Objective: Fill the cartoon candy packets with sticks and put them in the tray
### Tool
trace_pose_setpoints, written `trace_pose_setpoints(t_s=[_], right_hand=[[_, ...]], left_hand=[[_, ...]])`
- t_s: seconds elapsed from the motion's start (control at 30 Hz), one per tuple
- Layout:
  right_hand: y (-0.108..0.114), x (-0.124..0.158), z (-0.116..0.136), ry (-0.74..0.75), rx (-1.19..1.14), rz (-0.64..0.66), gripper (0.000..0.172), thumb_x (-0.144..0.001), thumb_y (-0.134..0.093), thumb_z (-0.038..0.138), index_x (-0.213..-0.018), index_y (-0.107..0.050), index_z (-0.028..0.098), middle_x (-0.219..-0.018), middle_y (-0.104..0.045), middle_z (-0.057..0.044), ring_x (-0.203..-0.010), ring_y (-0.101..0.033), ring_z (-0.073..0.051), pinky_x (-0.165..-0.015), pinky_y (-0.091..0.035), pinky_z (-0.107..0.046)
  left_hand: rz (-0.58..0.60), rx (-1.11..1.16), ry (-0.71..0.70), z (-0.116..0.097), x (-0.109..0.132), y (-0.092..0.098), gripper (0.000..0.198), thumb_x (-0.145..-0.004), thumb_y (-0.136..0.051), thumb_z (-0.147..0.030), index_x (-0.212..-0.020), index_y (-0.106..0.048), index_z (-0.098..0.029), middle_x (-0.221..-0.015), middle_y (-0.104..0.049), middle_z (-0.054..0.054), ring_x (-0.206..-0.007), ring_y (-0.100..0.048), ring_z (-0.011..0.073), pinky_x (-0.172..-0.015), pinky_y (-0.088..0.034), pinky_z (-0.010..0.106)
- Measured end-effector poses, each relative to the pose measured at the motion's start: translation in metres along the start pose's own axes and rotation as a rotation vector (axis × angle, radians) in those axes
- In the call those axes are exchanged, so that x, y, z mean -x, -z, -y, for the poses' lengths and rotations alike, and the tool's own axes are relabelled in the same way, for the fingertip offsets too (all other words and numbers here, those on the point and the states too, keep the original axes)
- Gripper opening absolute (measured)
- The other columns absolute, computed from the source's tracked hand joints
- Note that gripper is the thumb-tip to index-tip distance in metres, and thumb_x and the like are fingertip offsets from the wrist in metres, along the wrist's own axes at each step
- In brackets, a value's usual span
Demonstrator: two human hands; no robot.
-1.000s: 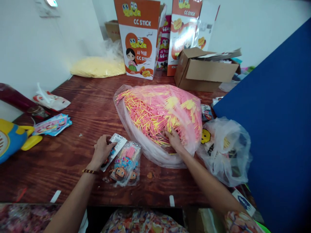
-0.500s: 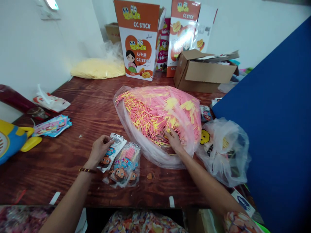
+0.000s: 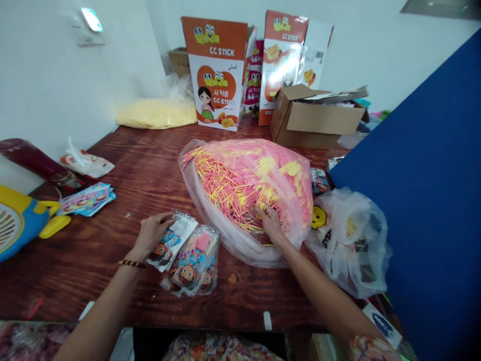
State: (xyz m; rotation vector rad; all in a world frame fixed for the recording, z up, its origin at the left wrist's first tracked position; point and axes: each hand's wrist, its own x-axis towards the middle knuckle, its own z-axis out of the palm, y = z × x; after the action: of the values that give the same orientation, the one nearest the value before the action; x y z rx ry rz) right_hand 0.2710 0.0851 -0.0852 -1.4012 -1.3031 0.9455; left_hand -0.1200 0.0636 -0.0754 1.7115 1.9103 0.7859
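Observation:
My left hand [image 3: 153,234] is at the stack of silver-topped printed pouches [image 3: 179,231], its fingers closed at the top pouch's upper left edge. Right of it lie clear printed packets [image 3: 196,260] with pink sticks showing inside. My right hand [image 3: 271,224] reaches into the mouth of a big clear plastic bag [image 3: 240,250]. Its fingers are bent around some of the thin sticks; the fingertips are partly hidden among them. The bag bulges with loose pink and yellow sticks [image 3: 221,185].
Behind the bag stand a CC Stick carton [image 3: 216,75] and an open brown box [image 3: 323,120]. A knotted plastic bag [image 3: 353,245] sits at right beside a blue panel [image 3: 421,190]. To the left are blue-pink packets [image 3: 88,199], a tissue pack [image 3: 88,163] and a blue-yellow object [image 3: 18,220].
The view has tilted slightly upward. My left hand has shifted a little left at the pouches, its fingers less curled. My right hand stays among the sticks with little visible movement.

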Motion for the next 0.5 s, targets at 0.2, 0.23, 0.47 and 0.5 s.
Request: trace_pose_setpoints(t_s=[0.2, 0.23, 0.47, 0.5], right_hand=[[0.0, -0.001, -0.004, 0.045, 0.012, -0.019, 0.028, -0.084, -0.053, 0.049, -0.077, -0.054, 0.022, -0.068, -0.057, 0.002, -0.067, -0.05, -0.016, -0.064, -0.042, -0.027], [0.0, -0.001, -0.005, 0.057, 0.0, -0.018, 0.028, -0.084, -0.053, 0.048, -0.078, -0.055, 0.022, -0.071, -0.059, 0.002, -0.069, -0.05, -0.016, -0.066, -0.043, -0.028], [-0.005, 0.001, -0.017, -0.02, -0.086, 0.087, 0.021, -0.08, -0.058, 0.043, -0.084, -0.057, 0.023, -0.076, -0.066, 0.0, -0.074, -0.061, -0.02, -0.076, -0.051, -0.035], [-0.006, 0.001, -0.019, -0.041, -0.114, 0.112, 0.021, -0.08, -0.057, 0.042, -0.087, -0.057, 0.023, -0.078, -0.068, -0.001, -0.076, -0.063, -0.02, -0.079, -0.052, -0.037]], left_hand=[[-0.096, 0.065, -0.017, -0.001, 0.009, 0.007, 0.027, -0.079, -0.062, -0.046, -0.08, -0.068, -0.02, -0.077, -0.072, 0.002, -0.071, -0.064, 0.0184, -0.068, -0.048, 0.027], [-0.117, 0.13, -0.013, -0.005, 0.01, 0.009, 0.027, -0.077, -0.064, -0.046, -0.079, -0.067, -0.02, -0.075, -0.071, 0.001, -0.07, -0.063, 0.0175, -0.066, -0.048, 0.026], [-0.158, 0.693, 0.098, -0.074, 0.025, 0.025, 0.032, -0.064, -0.082, -0.041, -0.079, -0.068, -0.017, -0.069, -0.067, 0.0, -0.06, -0.06, 0.0147, -0.056, -0.049, 0.025], [-0.133, 0.682, 0.083, -0.084, 0.027, 0.024, 0.031, -0.064, -0.082, -0.04, -0.078, -0.069, -0.017, -0.069, -0.067, 0.0, -0.06, -0.059, 0.0137, -0.056, -0.048, 0.023]])
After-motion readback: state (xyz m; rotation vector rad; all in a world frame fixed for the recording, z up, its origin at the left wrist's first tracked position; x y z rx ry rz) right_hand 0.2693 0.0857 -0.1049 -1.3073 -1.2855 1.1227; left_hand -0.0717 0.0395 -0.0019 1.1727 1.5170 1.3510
